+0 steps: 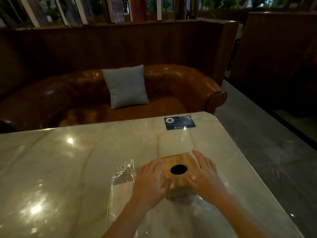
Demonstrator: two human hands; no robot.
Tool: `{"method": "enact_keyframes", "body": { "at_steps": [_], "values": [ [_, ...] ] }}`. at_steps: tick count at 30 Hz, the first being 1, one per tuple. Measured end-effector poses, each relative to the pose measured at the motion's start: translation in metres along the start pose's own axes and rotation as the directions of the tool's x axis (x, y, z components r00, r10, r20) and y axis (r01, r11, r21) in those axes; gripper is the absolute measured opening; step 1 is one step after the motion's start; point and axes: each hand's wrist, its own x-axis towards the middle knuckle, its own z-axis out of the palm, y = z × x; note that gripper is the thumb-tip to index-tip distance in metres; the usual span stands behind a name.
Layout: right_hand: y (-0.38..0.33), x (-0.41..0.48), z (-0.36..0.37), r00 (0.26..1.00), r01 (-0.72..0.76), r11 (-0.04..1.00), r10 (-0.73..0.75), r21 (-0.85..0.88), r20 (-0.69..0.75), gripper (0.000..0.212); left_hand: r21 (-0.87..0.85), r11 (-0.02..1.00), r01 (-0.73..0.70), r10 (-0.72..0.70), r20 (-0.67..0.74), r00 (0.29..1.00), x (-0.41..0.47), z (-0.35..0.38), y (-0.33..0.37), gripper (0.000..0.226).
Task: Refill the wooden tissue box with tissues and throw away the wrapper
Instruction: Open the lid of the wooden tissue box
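Both hands (176, 181) on wooden box (174, 161)

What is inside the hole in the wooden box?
Only darkness shows in the round hole on the wooden box. Both hands, left and right, rest on it. Tissues can't be seen.

One head camera, looking forward and down.
We look from above, close over the pale surface (72, 169), facing the brown sofa (171, 86) and bookshelf (82, 11) beyond.
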Motion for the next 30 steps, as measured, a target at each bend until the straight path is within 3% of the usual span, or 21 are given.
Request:
{"method": "enact_keyframes", "body": {
  "at_steps": [6, 12, 16, 22, 27, 30],
  "values": [
    [0.021, -0.007, 0.043, 0.969, 0.059, 0.998, -0.064, 0.028, 0.237, 0.071, 0.067, 0.996, -0.061, 0.048, 0.184, 0.982, 0.010, 0.032, -0.005, 0.064],
    [0.026, -0.004, 0.046, 0.964, 0.171, 0.981, -0.148, -0.087, 0.222, 0.066, 0.116, 0.988, -0.104, 0.062, 0.320, 0.945, 0.022, 0.045, -0.008, 0.069],
    [0.034, 0.002, 0.056, 0.929, 0.159, 0.986, -0.131, -0.055, 0.345, 0.059, 0.107, 0.989, -0.100, 0.054, 0.364, 0.930, 0.027, 0.045, -0.007, 0.065],
    [0.036, 0.016, 0.050, 0.891, 0.260, 0.962, -0.207, -0.082, 0.403, 0.051, 0.091, 0.988, -0.124, 0.078, 0.396, 0.915, 0.035, 0.040, -0.003, 0.063],
    [0.028, 0.035, 0.021, 0.816, 0.211, 0.977, -0.178, 0.002, 0.550, 0.047, -0.002, 0.997, -0.080, 0.072, 0.462, 0.884, 0.048, 0.019, -0.002, 0.056],
    [0.023, 0.053, -0.001, 0.754, 0.018, 0.973, -0.164, 0.230, 0.636, 0.035, -0.174, 0.982, 0.075, 0.038, 0.572, 0.820, 0.060, -0.001, -0.003, 0.049]
  ]
}}
